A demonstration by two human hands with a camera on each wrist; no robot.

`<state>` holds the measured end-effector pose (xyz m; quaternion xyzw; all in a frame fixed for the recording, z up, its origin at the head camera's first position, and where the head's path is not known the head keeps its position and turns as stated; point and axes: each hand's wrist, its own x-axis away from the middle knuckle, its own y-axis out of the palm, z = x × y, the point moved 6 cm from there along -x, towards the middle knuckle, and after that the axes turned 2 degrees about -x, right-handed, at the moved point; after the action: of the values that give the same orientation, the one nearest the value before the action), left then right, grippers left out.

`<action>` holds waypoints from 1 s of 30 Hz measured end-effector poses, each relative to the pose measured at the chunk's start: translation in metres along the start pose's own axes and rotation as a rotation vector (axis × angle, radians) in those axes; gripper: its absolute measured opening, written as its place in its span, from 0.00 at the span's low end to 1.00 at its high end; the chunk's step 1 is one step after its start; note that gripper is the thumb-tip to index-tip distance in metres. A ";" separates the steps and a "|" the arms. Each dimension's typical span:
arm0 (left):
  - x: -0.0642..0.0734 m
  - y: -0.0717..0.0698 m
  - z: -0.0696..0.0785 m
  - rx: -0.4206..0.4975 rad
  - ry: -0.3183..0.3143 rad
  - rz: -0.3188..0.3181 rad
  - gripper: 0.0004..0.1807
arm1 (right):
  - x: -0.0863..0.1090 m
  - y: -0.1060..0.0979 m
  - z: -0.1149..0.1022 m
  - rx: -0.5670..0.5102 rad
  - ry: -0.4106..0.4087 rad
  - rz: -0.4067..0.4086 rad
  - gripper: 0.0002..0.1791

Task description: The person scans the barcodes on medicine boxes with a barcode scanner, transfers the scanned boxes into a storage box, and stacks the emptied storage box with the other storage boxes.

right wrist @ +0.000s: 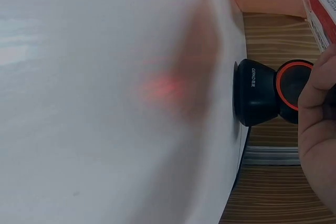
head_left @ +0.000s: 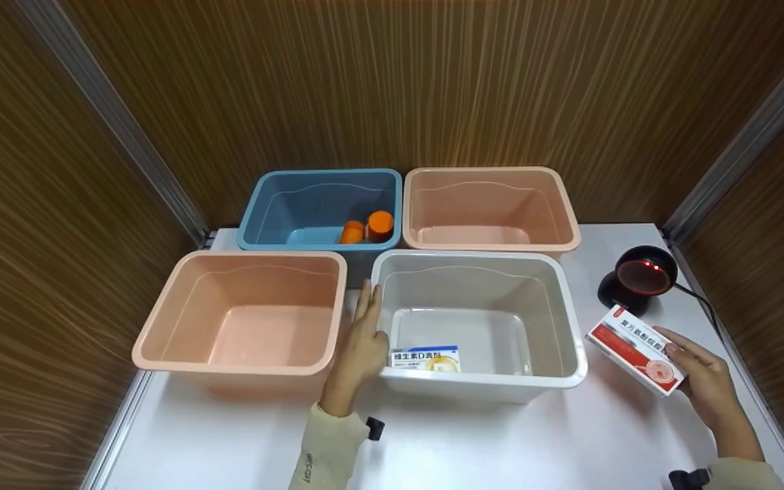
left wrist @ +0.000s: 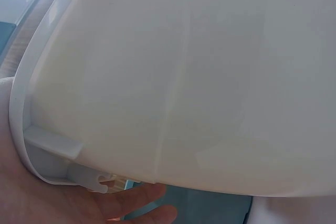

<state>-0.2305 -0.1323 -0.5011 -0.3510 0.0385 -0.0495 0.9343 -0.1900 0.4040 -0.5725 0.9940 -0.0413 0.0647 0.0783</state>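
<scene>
In the head view, my right hand (head_left: pixel 705 381) holds a white-and-red medicine box (head_left: pixel 637 350), tilted, its printed face upward. The box is just in front of a black scanner (head_left: pixel 644 272) on a stand, whose round head glows red. Only part of the medicine box (right wrist: pixel 320 3) shows in the right wrist view, above the curled fingers. My left hand (head_left: pixel 363 347) lies against the left side of the light grey bin (head_left: pixel 480 382), fingers stretched along its rim. Inside that bin, a white, blue and yellow medicine box (head_left: pixel 426 358) rests at the near left.
A pink bin (head_left: pixel 239 369) stands left of my left hand. Behind are a blue bin (head_left: pixel 320 246) with two orange-capped bottles (head_left: pixel 380 224) and another pink bin (head_left: pixel 491 248). The scanner's cable (head_left: pixel 701 299) runs along the right edge of the white table (head_left: pixel 460 449).
</scene>
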 end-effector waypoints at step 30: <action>-0.001 0.002 -0.002 -0.012 -0.011 0.002 0.40 | -0.020 0.074 -0.102 0.027 -0.326 -0.157 0.30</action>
<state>-0.2315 -0.1320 -0.5037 -0.3569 0.0340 -0.0464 0.9324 -0.2285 0.3490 -0.4644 0.9924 0.0249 -0.1031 0.0621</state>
